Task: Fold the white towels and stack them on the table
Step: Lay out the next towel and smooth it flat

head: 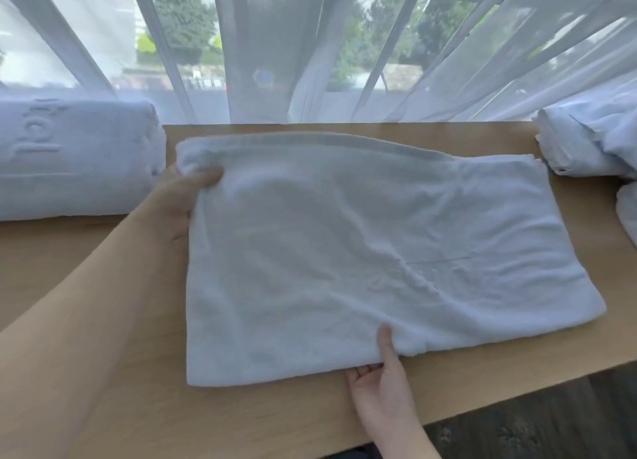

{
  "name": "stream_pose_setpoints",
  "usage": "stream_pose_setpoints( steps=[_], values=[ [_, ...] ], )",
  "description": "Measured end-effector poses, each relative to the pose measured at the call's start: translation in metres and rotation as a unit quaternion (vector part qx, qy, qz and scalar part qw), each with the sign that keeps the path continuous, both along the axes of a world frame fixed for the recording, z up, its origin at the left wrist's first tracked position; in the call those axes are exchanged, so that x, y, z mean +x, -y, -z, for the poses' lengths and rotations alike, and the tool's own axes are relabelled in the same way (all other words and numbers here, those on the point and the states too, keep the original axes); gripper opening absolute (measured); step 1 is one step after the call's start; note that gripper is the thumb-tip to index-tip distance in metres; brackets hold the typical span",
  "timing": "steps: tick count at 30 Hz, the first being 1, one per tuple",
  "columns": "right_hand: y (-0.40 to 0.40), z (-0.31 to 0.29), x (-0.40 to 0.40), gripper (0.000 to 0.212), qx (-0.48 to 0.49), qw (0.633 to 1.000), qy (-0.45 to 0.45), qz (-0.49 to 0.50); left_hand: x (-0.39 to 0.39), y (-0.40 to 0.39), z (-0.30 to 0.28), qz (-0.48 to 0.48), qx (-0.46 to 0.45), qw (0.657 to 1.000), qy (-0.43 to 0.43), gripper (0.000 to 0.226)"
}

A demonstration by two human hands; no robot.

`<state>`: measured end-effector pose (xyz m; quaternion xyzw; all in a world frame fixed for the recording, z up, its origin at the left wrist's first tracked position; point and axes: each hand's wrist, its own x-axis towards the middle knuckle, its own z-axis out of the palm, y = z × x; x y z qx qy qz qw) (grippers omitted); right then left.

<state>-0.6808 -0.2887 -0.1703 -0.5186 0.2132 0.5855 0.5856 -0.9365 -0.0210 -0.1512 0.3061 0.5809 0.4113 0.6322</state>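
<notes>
The big wooden tabletop (448, 383) sits by a window with thin white curtains (344, 62). In the middle of it lies a white towel (362, 252), already folded at least once, so it is a flat, thick rectangle.

To the left of this towel sits a pile of folded towels (69, 158). It looks like the done stack. To the right of the towel is a messy heap of white cloth (593, 141), which I think is still waiting to be folded. So the job looks partly done, with one towel in the middle of folding.

The left hand (186, 203) pinches the towel's far left corner, thumb on top. The right hand (379, 376) pinches its near edge, thumb on top and fingers under.

The left pile has raised letters; I can only make out something like "tel".
</notes>
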Motion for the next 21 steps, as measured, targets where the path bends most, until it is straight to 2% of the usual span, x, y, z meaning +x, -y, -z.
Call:
stream_pose_setpoints(
  steps=[1, 3, 5, 6, 8, 10, 11, 13, 14, 15, 16, 18, 21],
  values=[
    [-0.001, -0.002, 0.001, 0.059, -0.008, 1.0, 0.008, -0.023, 0.004, 0.0, 0.007, -0.054, -0.01, 0.992, -0.117, 0.035],
    [-0.003, -0.005, 0.003, 0.053, -0.023, 0.997, 0.032, -0.065, 0.013, 0.003, 0.015, -0.098, 0.019, 0.94, -0.325, 0.053],
    [-0.002, -0.006, 0.006, 0.05, -0.04, 0.993, 0.06, -0.097, 0.027, 0.012, 0.016, -0.042, 0.11, 0.871, -0.477, 0.071],
    [-0.001, -0.006, 0.007, 0.049, -0.042, 0.99, 0.069, -0.115, 0.038, 0.018, 0.015, -0.008, 0.171, 0.838, -0.519, 0.075],
    [0.0, -0.007, 0.01, 0.046, -0.042, 0.985, 0.077, -0.148, 0.073, 0.032, 0.01, 0.076, 0.278, 0.805, -0.518, 0.067],
    [0.001, -0.009, 0.012, 0.043, -0.051, 0.98, 0.082, -0.172, 0.115, 0.058, 0.01, 0.22, 0.362, 0.777, -0.466, 0.056],
    [0.002, -0.01, 0.014, 0.042, -0.058, 0.977, 0.086, -0.186, 0.135, 0.074, 0.014, 0.305, 0.396, 0.746, -0.44, 0.055],
    [0.003, -0.011, 0.019, 0.039, -0.085, 0.967, 0.087, -0.223, 0.166, 0.103, 0.025, 0.464, 0.433, 0.639, -0.435, 0.059],
    [0.004, -0.011, 0.023, 0.038, -0.1, 0.963, 0.082, -0.237, 0.176, 0.11, 0.031, 0.512, 0.431, 0.587, -0.454, 0.062],
    [0.004, -0.012, 0.029, 0.037, -0.108, 0.961, 0.077, -0.243, 0.182, 0.113, 0.037, 0.531, 0.427, 0.555, -0.477, 0.064],
    [0.004, -0.012, 0.037, 0.036, -0.111, 0.963, 0.081, -0.233, 0.185, 0.111, 0.042, 0.53, 0.423, 0.541, -0.497, 0.066],
    [0.0, -0.012, 0.065, 0.039, -0.101, 0.976, 0.121, -0.151, 0.186, 0.107, 0.046, 0.51, 0.414, 0.546, -0.52, 0.07],
    [-0.013, -0.018, 0.116, 0.049, -0.016, 0.988, 0.152, -0.009, 0.182, 0.124, 0.051, 0.513, 0.445, 0.539, -0.498, 0.073]
  ],
)
